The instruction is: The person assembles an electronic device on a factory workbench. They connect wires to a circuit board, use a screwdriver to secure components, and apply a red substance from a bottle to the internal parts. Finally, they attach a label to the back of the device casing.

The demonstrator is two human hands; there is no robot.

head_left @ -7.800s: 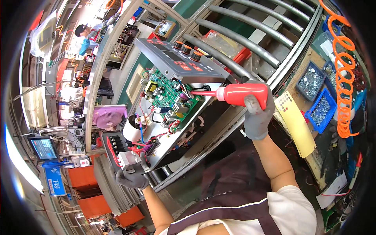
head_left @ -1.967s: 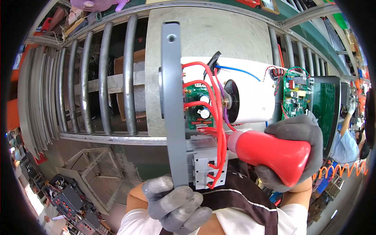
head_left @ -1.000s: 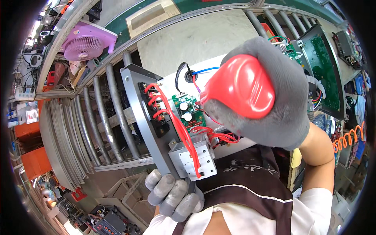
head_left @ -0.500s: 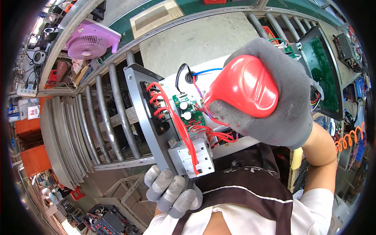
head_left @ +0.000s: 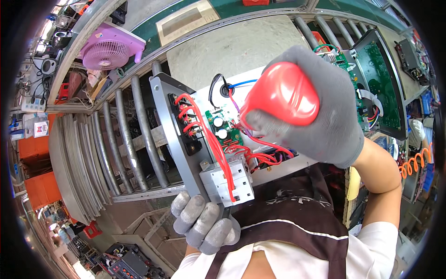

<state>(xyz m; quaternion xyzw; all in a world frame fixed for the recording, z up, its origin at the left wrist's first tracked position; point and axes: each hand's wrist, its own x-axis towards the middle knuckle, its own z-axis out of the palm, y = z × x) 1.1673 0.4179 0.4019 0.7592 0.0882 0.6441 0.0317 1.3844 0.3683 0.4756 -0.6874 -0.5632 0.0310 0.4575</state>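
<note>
My right hand (head_left: 330, 109), in a grey glove, is wrapped round a glossy red bulbous tool (head_left: 290, 95). Its narrow end points toward the green circuit board (head_left: 223, 125); the very tip is hidden, so its kind is unclear. This board sits in a grey metal chassis (head_left: 174, 135) with red wires (head_left: 211, 144) looping from its side panel to a white circuit breaker block (head_left: 227, 181). Below the breaker, my gloved left hand (head_left: 204, 223) is closed, fingers curled round the chassis panel's near end. Blue and black wires (head_left: 241, 83) pass through a round grommet behind the board.
Metal rollers (head_left: 139, 135) run left of the chassis, beside stacked metal sheets (head_left: 76, 167). A grey board (head_left: 232, 46) lies behind. At right stands a panel with a large green circuit board (head_left: 378, 88). A purple fan (head_left: 106, 53) is far left; an orange coiled hose (head_left: 416, 165) hangs right.
My right hand and the red tool have shifted slightly left and away from me, showing more of the right-hand board and wires. My left hand keeps its hold, barely moved.
</note>
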